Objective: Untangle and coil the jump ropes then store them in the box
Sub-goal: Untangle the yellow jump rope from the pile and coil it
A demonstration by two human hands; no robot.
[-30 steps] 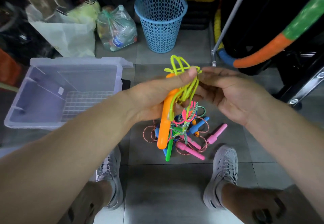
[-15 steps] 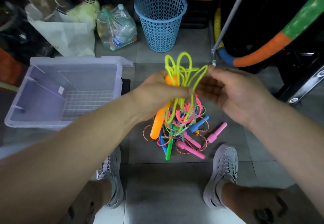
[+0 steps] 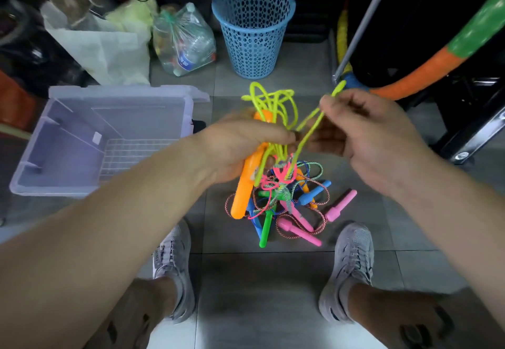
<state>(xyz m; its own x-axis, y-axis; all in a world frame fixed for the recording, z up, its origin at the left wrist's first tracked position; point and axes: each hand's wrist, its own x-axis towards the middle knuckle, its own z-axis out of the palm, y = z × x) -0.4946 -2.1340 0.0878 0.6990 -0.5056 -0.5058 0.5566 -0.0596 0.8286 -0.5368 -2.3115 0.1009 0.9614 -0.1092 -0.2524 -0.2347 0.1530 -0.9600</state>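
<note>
**A:** How much room is there?

**B:** Plenty straight down. There's open grey floor between the two shoes at six o'clock. The clear box sits on the floor at nine o'clock, mouth up, with its near rim well apart from the hands. A blue basket stands at twelve, and a padded hoop crowds in at two o'clock.

**A:** And the hands?

**B:** Both are raised over the floor and close together, with only a narrow gap between them. The left hand has its knuckles up and is wrapped round an orange handle that hangs down towards seven o'clock. Loops of the yellow rope spring up out of that fist.

**A:** The right?

**B:** The right hand pinches one doubled strand of that yellow rope between thumb and forefinger. The strand is drawn out towards one o'clock, and its bend pokes up past the fingertips.

**A:** The rest of the ropes?

**B:** They're in a tangle on the floor right under the hands, pink, blue and green handles all mixed together. Cords run up from it into the left hand's grip.
</note>
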